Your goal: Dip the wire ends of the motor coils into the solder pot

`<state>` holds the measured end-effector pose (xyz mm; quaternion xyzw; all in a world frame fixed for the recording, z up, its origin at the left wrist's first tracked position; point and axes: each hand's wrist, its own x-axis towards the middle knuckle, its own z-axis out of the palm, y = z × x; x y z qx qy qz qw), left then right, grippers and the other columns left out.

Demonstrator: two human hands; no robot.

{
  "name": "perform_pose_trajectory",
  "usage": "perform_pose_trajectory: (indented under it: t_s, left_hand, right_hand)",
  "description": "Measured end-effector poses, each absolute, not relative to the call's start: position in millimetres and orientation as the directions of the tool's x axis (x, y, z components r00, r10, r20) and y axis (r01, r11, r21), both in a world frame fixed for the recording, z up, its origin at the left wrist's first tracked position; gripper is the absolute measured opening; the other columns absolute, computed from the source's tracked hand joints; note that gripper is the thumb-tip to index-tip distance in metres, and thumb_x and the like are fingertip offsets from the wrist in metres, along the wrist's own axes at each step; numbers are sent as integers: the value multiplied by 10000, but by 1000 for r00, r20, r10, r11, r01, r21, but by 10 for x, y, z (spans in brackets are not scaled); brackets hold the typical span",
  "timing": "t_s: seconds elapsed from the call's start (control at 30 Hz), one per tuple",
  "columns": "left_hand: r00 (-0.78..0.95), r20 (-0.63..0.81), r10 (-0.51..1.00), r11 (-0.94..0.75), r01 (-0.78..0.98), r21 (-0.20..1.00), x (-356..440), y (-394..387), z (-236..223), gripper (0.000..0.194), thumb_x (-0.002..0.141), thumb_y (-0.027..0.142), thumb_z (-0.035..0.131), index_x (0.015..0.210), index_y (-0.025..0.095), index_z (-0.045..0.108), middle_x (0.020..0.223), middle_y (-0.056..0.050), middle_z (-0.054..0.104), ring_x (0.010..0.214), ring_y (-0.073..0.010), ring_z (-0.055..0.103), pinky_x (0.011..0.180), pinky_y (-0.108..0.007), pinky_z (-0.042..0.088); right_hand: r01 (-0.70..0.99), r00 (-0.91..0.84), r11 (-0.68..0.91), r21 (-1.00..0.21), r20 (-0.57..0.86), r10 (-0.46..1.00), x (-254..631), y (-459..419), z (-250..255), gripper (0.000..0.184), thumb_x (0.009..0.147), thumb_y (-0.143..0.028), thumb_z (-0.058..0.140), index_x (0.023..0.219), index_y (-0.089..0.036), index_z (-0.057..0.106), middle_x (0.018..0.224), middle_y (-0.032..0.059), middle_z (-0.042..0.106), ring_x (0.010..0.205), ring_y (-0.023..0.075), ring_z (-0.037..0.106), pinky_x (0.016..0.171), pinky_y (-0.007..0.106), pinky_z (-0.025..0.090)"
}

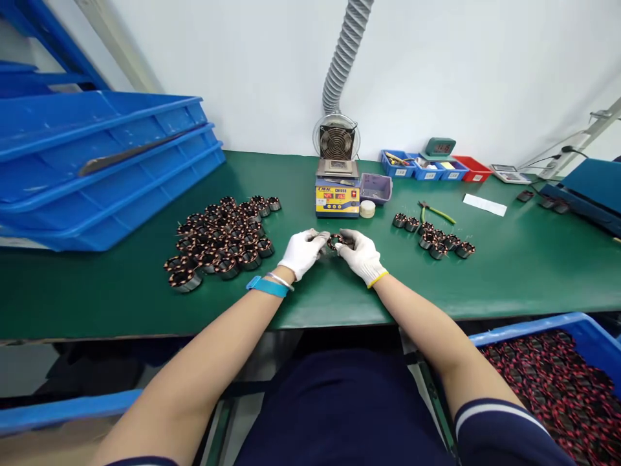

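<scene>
Both my hands wear white gloves and meet over the front middle of the green table. Between them is a motor stator (334, 242), a dark ring with copper windings. My right hand (359, 254) is closed around its right side. My left hand (305, 252) is closed at its left, thumb and fingers pinched together; whether they grip the stator or a wire end is too small to make out. Just beyond stands a blue and yellow solder pot (337, 194) with a lit display. A cluster of stators (223, 236) lies to the left, a smaller group (438, 239) to the right.
Green-handled cutters (436, 212) lie behind the right group. A purple tray (376, 188) and a round whitish tin (367, 209) flank the solder pot. Stacked blue crates (101, 168) rise at left. A blue crate (579, 320) of red-wound parts sits low right. Small bins (398, 169) line the wall.
</scene>
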<state>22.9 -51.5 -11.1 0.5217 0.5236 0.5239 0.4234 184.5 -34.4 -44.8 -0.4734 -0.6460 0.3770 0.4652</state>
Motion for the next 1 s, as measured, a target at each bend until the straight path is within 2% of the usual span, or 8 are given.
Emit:
perform_pose_trajectory:
  t_s: [0.17, 0.3, 0.4, 0.53, 0.7, 0.77, 0.87, 1.0]
  left_hand:
    - [-184, 114, 976, -103, 69, 992, -4, -363, 50, 420, 777, 564, 546, 773, 145, 565, 559, 11, 546, 404, -85, 451, 354, -197, 300]
    - [-18, -33, 999, 36, 241, 970, 89, -310, -19, 495, 815, 625, 472, 768, 142, 573, 605, -30, 603, 432, -106, 516, 364, -205, 340]
    - [87, -89, 992, 61, 283, 957, 221, -256, -31, 382, 811, 529, 543, 743, 153, 554, 568, 2, 573, 425, -88, 492, 400, -197, 368]
    - [88, -127, 988, 110, 175, 978, 186, -194, 144, 258, 804, 406, 542, 715, 164, 527, 522, 19, 538, 399, -87, 449, 365, -192, 325]
    - [-175, 131, 976, -88, 236, 968, 72, -66, 184, 289, 796, 440, 539, 831, 154, 560, 644, -4, 587, 478, -100, 493, 421, -212, 365]
    - [-111, 143, 984, -96, 353, 931, 94, -12, 99, 294, 793, 452, 556, 832, 161, 578, 679, -3, 594, 529, -108, 507, 474, -223, 390]
    - [-3, 136, 991, -116, 502, 857, 117, -21, -11, 277, 824, 393, 538, 648, 179, 540, 579, 19, 535, 541, -111, 482, 533, -233, 393]
    - [137, 186, 973, -228, 444, 866, 50, -166, -60, 304, 793, 304, 542, 527, 189, 448, 508, 27, 470, 491, -105, 445, 516, -241, 377]
  right_hand:
    - [183, -95, 217, -959, 203, 975, 1837, -194, -460, 479, 718, -291, 662, 1176, -178, 582, 1058, 56, 683, 862, 161, 672, 783, 302, 580]
    - [151, -69, 205, -967, 196, 978, 1818, -25, -459, 477, 731, -292, 656, 1187, -184, 570, 1058, 52, 680, 853, 160, 673, 780, 305, 581]
    - [156, -113, 213, -965, 197, 974, 1819, 49, -425, 455, 737, -267, 651, 1179, -190, 576, 1072, 53, 677, 896, 160, 667, 810, 298, 572]
    - [152, -78, 191, -970, 181, 980, 1819, 124, -377, 460, 739, -298, 664, 1178, -193, 576, 1107, 62, 663, 906, 168, 661, 778, 296, 578]
    - [149, -52, 131, -980, 124, 991, 1787, 178, -314, 489, 718, -315, 683, 1176, -184, 576, 1064, 62, 674, 848, 162, 663, 742, 293, 584]
    - [162, -73, 132, -978, 121, 990, 1776, 176, -280, 495, 708, -303, 685, 1174, -176, 576, 1057, 60, 679, 847, 160, 664, 776, 298, 580]
    - [165, -113, 141, -976, 124, 986, 1773, 164, -241, 498, 706, -293, 680, 1176, -170, 572, 1049, 55, 685, 861, 157, 666, 803, 296, 575]
    - [193, -83, 125, -973, 111, 990, 1781, 151, -218, 497, 712, -299, 669, 1181, -171, 570, 1044, 50, 685, 844, 154, 665, 789, 299, 577]
